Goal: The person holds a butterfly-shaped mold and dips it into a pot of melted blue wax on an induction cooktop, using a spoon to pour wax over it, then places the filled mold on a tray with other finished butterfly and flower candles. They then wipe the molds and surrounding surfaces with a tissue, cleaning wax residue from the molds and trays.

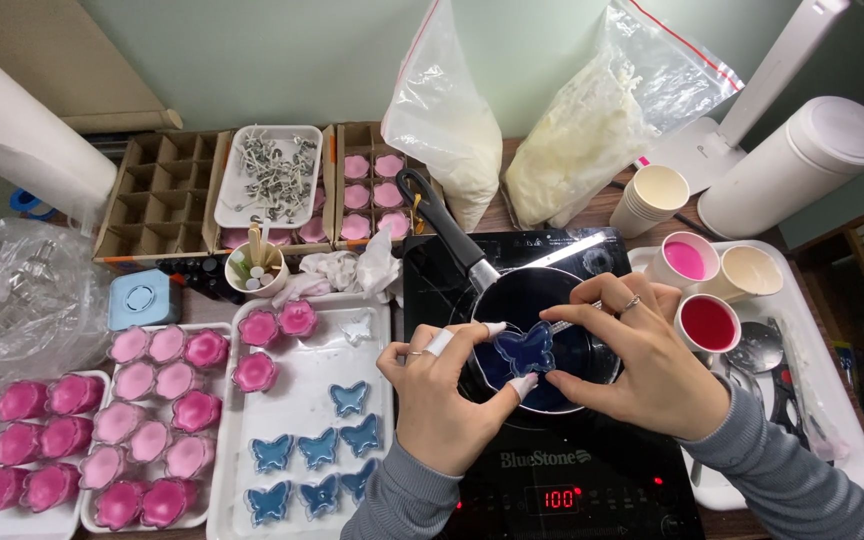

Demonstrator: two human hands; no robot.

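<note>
My left hand [444,393] and my right hand [642,360] together hold a small clear butterfly-shaped mould with blue wax [524,349] between the fingertips. They hold it just above a black saucepan [532,335] that sits on a black induction hob [552,440]. The pan's long handle [444,228] points up and to the left. Just left of my left hand a white tray [302,400] carries several blue butterfly candles [317,450] and three pink flower candles [272,340].
Two trays of pink flower candles [142,420] lie at the left. A white tray [812,400] at the right holds paper cups of pink, red and cream wax [709,322]. Behind are cardboard dividers, a tray of wick tabs [272,175], two bags of wax flakes [592,130] and a white canister [802,160].
</note>
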